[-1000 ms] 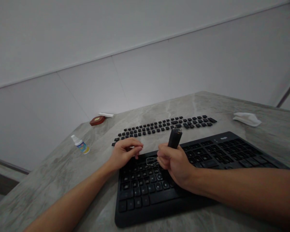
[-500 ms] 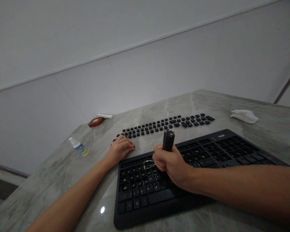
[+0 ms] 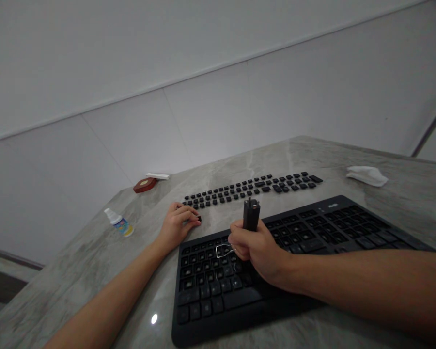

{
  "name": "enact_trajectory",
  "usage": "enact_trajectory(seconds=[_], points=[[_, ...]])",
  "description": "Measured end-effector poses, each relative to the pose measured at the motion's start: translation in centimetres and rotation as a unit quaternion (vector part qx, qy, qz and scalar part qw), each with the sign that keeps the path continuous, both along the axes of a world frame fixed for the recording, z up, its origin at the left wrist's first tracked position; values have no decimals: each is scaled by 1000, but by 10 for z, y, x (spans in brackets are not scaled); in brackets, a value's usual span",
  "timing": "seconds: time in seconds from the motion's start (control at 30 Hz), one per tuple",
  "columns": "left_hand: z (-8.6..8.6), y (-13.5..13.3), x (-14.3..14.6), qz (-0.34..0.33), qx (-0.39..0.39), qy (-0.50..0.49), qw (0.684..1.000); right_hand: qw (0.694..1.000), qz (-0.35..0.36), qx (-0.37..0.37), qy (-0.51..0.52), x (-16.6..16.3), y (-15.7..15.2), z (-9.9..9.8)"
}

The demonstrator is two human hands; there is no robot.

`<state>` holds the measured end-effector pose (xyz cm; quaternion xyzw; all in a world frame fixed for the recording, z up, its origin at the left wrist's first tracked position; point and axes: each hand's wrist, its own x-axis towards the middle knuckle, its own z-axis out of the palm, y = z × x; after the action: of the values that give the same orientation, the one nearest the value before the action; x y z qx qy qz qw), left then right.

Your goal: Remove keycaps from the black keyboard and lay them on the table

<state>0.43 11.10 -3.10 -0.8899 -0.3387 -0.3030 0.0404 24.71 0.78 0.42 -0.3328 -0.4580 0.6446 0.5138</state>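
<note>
A black keyboard [image 3: 312, 242] lies on the grey marbled table [image 3: 105, 261] in front of me. My right hand [image 3: 256, 249] is a fist wrapped round a black-handled keycap puller [image 3: 250, 215]; its wire loop [image 3: 223, 250] hangs over the keyboard's left keys. My left hand [image 3: 176, 225] rests on the table just beyond the keyboard's far left corner, fingers pinched on a small black keycap [image 3: 198, 219]. Rows of loose black keycaps [image 3: 250, 186] lie on the table beyond both hands.
A small spray bottle [image 3: 119, 223] lies at the left. A brown round object [image 3: 144, 184] and a white strip [image 3: 158, 176] sit by the wall. A crumpled white cloth [image 3: 366, 175] is at the far right. White wall panels rise behind the table.
My left hand has moved from the keyboard's far left corner out onto the table toward the loose keycaps, carrying a keycap. My right hand has shifted slightly with the puller.
</note>
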Motion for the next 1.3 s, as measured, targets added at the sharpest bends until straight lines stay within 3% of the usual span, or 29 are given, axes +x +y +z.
enact_trajectory(seconds=[0.43, 1.0, 1.3], points=[[0, -2, 2, 63, 43, 0, 997, 1000, 10, 14, -8, 2, -1, 1], [-9, 6, -4, 86, 54, 20, 995, 1000, 23, 10, -13, 1, -1, 1], [-4, 1, 1, 90, 60, 2, 994, 999, 31, 4, -5, 2, -1, 2]])
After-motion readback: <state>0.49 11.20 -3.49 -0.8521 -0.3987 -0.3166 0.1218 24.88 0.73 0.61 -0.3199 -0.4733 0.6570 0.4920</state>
